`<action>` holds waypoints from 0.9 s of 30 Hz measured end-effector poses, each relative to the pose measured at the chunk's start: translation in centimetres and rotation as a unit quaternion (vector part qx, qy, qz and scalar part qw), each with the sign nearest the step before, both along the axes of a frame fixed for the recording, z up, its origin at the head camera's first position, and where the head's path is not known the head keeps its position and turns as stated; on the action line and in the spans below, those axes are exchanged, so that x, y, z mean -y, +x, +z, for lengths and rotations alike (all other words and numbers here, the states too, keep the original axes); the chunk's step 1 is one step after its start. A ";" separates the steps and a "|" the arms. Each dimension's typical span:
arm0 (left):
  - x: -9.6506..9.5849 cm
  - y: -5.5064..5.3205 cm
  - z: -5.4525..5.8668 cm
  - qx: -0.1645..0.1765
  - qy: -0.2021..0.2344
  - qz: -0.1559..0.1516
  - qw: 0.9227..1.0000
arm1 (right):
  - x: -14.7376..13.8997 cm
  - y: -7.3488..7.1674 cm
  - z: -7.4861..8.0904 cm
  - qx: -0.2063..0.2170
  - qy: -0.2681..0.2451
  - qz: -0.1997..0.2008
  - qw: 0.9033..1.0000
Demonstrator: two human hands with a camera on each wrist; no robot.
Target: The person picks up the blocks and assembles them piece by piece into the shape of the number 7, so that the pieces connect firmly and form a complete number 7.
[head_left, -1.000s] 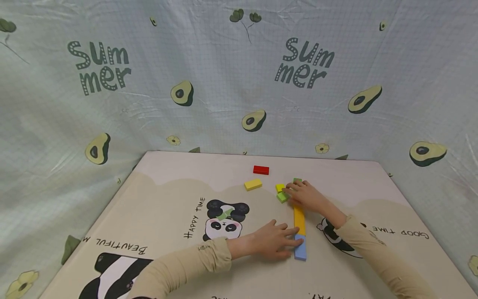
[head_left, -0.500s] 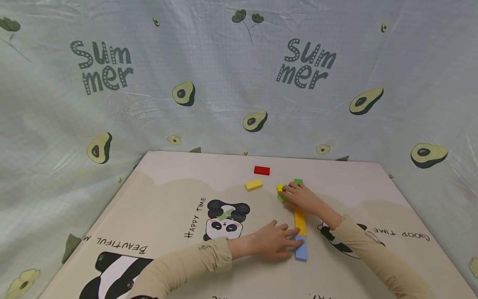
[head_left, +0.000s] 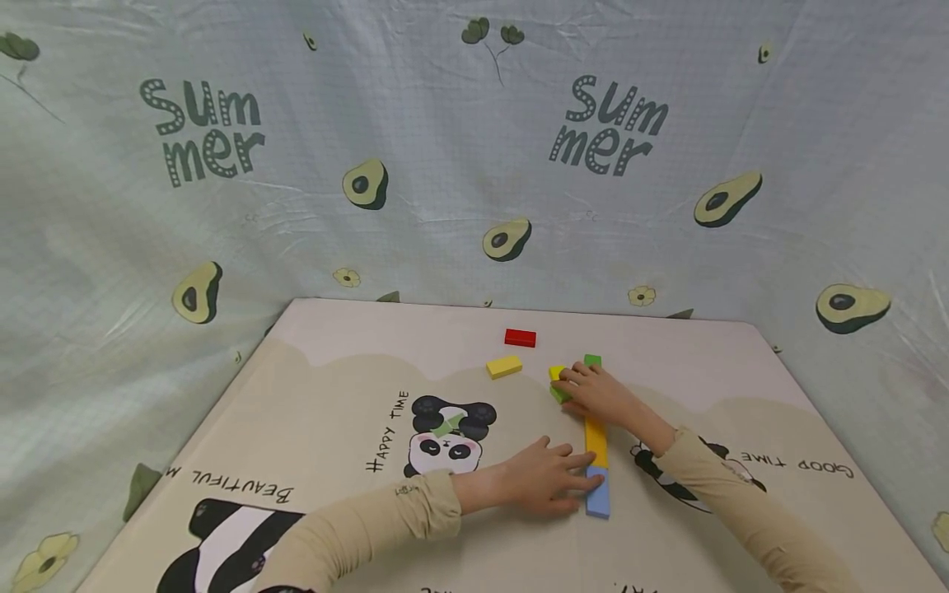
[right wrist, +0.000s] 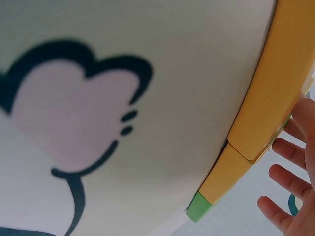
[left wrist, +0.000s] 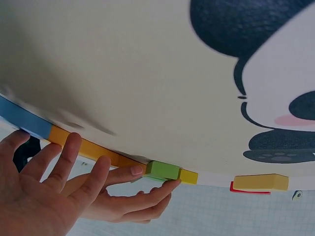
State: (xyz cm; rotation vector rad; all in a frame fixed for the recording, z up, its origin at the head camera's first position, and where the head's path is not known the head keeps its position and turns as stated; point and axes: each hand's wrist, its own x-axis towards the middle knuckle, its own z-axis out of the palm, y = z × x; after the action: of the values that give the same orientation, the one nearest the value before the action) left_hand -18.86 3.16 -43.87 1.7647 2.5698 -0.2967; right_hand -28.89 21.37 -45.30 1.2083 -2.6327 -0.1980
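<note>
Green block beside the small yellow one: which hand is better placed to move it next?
Right, I'd judge: the right hand has its fingers at the green block, whereas the left hand is farther off, by the blue block.

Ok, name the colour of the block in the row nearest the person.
That end block is light blue, clearest in the head view.

Light green block (head_left: 559,395) partly hidden, sleeves (head_left: 371,520) cropped
</note>
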 end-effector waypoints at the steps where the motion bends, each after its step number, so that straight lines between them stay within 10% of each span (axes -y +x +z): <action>1: 0.0 0.0 0.0 -0.001 0.000 0.001 1.000 | 0.0 0.0 0.0 0.002 -0.003 0.001 1.000; 27: -0.1 0.1 -0.2 0.011 -0.003 0.008 1.000 | -0.1 0.2 0.2 0.015 -0.026 0.004 1.000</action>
State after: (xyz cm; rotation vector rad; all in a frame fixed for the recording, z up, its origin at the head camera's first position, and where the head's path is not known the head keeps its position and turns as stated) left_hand -18.81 3.22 -44.04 1.7345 2.5632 -0.2822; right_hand -28.69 21.47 -45.13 1.2148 -2.6397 -0.1095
